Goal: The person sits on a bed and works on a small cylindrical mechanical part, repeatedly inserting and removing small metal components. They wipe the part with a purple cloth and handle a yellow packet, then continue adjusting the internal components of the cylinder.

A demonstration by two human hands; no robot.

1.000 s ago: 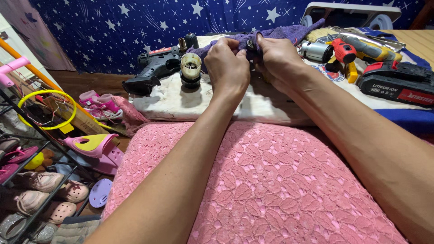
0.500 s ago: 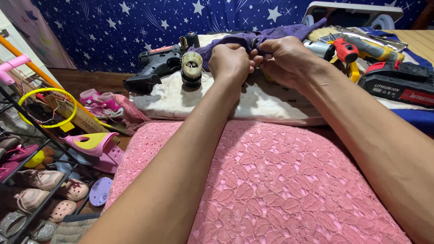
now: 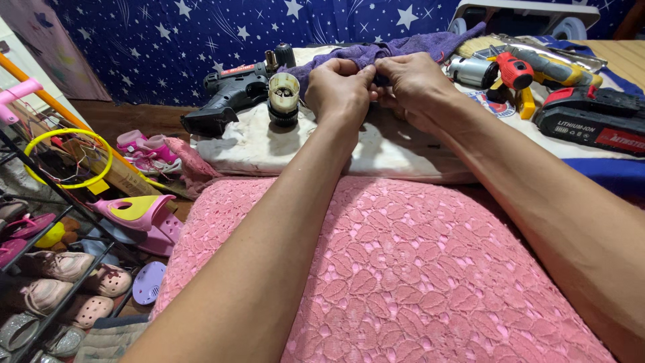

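Observation:
My left hand [image 3: 341,91] and my right hand [image 3: 413,84] meet fingertip to fingertip over a dirty white cloth [image 3: 269,144]. Together they pinch a small dark part [image 3: 380,79] that is mostly hidden by the fingers. A purple rag [image 3: 410,46] lies just behind the hands. Left of my left hand stands a round black-and-cream gear housing [image 3: 283,99], and beyond it lies a black drill body [image 3: 232,94].
A silver motor [image 3: 470,70], a red and yellow drill [image 3: 531,64] and a black and red battery pack [image 3: 591,121] lie at the right. A pink lace cushion [image 3: 403,269] fills the foreground. A shoe rack with sandals [image 3: 60,269] stands at the left.
Both hands have drawn a little nearer to me and lower in view, still closed together on the small part. The camera has shifted slightly.

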